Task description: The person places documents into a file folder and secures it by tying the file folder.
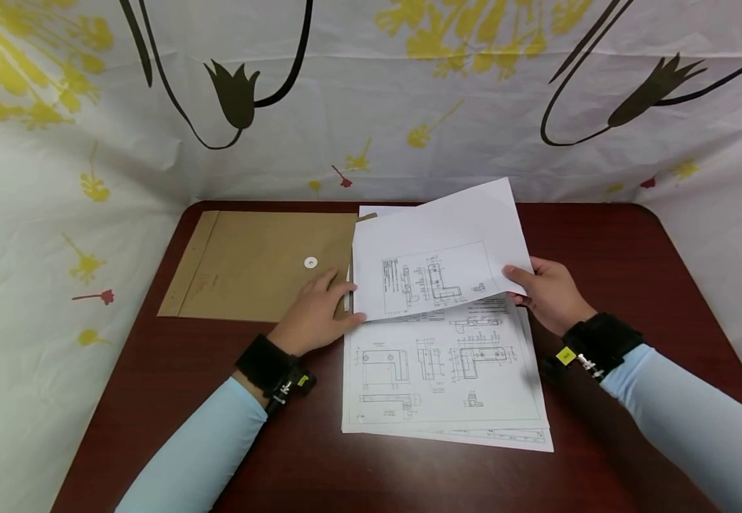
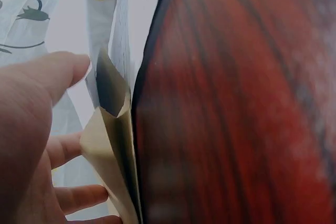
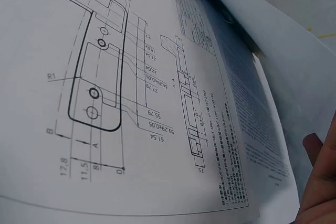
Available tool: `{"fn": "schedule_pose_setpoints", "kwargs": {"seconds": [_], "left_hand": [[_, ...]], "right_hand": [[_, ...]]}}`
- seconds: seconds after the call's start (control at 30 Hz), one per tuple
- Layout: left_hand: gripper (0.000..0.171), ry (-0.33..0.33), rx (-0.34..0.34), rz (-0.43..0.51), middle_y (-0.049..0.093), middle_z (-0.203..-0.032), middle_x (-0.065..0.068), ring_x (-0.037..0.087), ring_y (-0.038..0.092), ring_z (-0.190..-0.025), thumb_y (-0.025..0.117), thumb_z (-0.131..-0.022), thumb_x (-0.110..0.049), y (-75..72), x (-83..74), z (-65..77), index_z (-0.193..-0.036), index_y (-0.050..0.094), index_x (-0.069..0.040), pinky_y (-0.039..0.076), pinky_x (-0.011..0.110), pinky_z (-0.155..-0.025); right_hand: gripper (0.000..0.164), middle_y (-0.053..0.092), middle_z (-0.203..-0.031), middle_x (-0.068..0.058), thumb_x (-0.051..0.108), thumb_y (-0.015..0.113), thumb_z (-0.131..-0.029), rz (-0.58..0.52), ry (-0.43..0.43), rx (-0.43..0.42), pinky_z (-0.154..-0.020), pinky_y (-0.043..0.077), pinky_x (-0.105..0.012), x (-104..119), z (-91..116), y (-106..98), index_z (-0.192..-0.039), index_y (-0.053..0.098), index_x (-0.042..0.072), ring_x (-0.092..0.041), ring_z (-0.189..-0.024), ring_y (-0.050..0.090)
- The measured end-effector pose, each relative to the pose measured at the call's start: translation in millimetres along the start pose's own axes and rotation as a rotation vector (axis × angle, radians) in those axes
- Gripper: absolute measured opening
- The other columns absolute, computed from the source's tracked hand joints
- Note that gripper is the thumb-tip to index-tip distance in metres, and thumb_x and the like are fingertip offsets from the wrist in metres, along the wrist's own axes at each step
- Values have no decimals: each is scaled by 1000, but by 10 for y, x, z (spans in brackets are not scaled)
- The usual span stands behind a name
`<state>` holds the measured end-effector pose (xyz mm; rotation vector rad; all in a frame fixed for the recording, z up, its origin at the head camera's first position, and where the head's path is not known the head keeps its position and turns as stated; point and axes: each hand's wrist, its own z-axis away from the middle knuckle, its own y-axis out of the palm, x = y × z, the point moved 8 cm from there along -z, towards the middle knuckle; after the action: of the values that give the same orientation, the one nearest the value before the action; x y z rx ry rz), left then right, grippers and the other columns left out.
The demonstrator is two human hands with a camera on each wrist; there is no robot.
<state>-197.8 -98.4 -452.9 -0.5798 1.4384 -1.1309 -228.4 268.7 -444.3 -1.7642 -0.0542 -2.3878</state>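
My right hand (image 1: 553,293) pinches the right edge of a white sheet with a line drawing (image 1: 435,249), thumb on top. That sheet is tilted, its right side raised above a pile of printed drawings (image 1: 441,406). On the left lies a brown paper envelope (image 1: 262,249) with a white round button. My left hand (image 1: 316,313) rests with spread fingers on the envelope's right end, the thumb at the sheet's lower left corner. In the left wrist view the envelope's mouth (image 2: 113,114) gapes beside my fingers. The right wrist view shows dimensioned drawings (image 3: 105,87) close up.
The dark red wooden table (image 1: 435,477) extends around the papers. Behind it and at both sides hangs a white cloth (image 1: 320,128) with yellow and dark flower prints. A black strap with a small device sits on each wrist.
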Motion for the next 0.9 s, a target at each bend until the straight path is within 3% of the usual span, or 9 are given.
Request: {"fn": "schedule_pose_setpoints", "kwargs": {"seconds": [0.2, 0.43, 0.6, 0.9], "left_hand": [[79, 22, 13, 6, 22, -163, 21, 47, 24, -147, 74, -83, -58, -7, 6, 8, -146, 49, -17, 30, 61, -114], [67, 33, -4, 15, 24, -162, 21, 46, 28, -146, 75, -88, -44, -22, 17, 12, -143, 51, -15, 36, 59, -111], [57, 26, -14, 36, 26, -161, 21, 42, 31, -145, 77, -87, -42, -40, 19, 8, -130, 54, -14, 38, 53, -111], [50, 41, -47, 54, 27, -160, 23, 43, 33, -144, 83, -83, -35, -81, 1, 14, -115, 52, -12, 42, 50, -109]], "right_hand": [[56, 69, -108, 5, 31, 64, -99, 4, 7, -24, -66, 49, -24, -25, -49, 60, -141, 47, -2, -15, -74, 59], [55, 67, -109, 0, 27, 65, -99, -51, -5, 4, -66, 51, -23, -59, -59, 176, -141, 45, -2, -13, -73, 60], [56, 68, -107, 1, 31, 63, -100, 20, 9, 44, -64, 47, -25, -107, -22, 177, -142, 45, -1, -15, -70, 58], [49, 70, -101, -2, 28, 65, -98, -83, 1, 91, -56, 41, -25, -133, -28, 109, -136, 49, 1, -14, -64, 54]]}}
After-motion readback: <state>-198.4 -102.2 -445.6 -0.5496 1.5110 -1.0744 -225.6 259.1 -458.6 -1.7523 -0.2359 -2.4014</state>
